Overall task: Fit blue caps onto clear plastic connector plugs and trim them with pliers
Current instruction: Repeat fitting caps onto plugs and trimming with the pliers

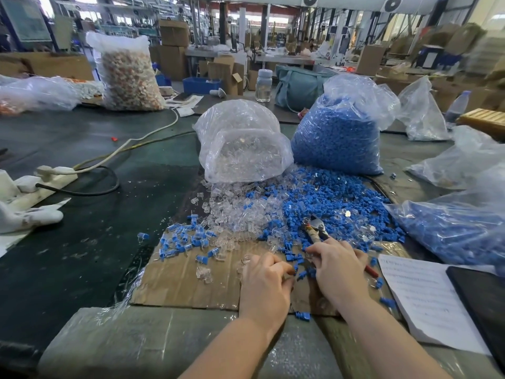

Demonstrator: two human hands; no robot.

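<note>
Nearest the front edge of the dark green surface (95, 255), a flat brown cardboard sheet (185, 280) is lying under both bare hands. The left hand (266, 283) is resting knuckles-up on the cardboard, its fingers (281, 266) curling around a small blue cap (296, 268) at their tips; whether a clear plug is in there too cannot be told. The right hand (337, 269) is gripping the red-handled metal pliers (318, 232), fingers wrapped round the handles, the dark jaws pointing away toward the pile. A white printed paper sheet (426, 302) is lying toward the right edge, just beside that hand.

Beyond the hands, loose blue plastic caps (328, 198) and clear plastic connector plugs (235, 212) are spreading in a mingled heap across the middle of the surface. Behind the heap, a clear bag of transparent plugs (243, 149) is slumping open beside a clear bag packed with blue caps (338, 135). Toward the left edge, a white power strip (41, 179) is lying with its cables.
</note>
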